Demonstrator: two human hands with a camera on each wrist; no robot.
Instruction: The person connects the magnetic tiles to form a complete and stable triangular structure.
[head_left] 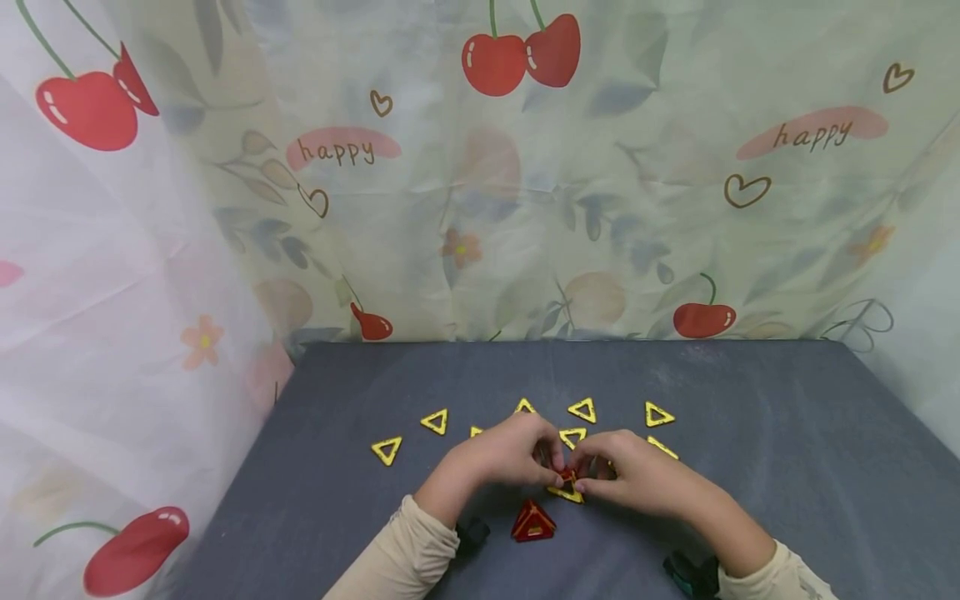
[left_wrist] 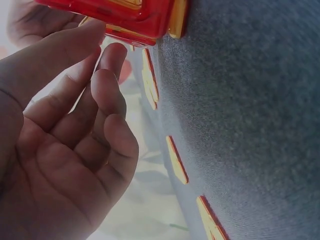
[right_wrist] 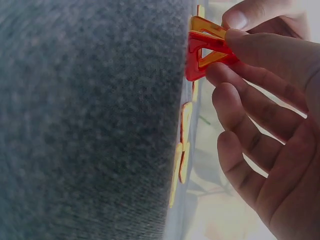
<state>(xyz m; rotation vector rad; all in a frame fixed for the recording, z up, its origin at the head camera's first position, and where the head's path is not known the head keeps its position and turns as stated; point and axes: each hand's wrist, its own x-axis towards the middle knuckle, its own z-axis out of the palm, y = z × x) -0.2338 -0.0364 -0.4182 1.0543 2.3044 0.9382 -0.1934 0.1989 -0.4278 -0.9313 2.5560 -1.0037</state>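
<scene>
Above the table in the head view, my left hand and right hand meet at a small cluster of red and yellow magnetic triangle tiles. Thumb and fingers of each hand pinch its upper edges. In the right wrist view, the tiles lean together at an angle, with the right thumb and index finger at their top. My left hand has its other fingers loosely bent. Just in front of the hands stands a red tile pyramid. How the tiles join under the fingertips is partly hidden.
Several yellow triangle tiles lie spread beyond the hands, among them one at the left, one at the back and one at the right. They rest on a dark grey table. A patterned curtain hangs behind.
</scene>
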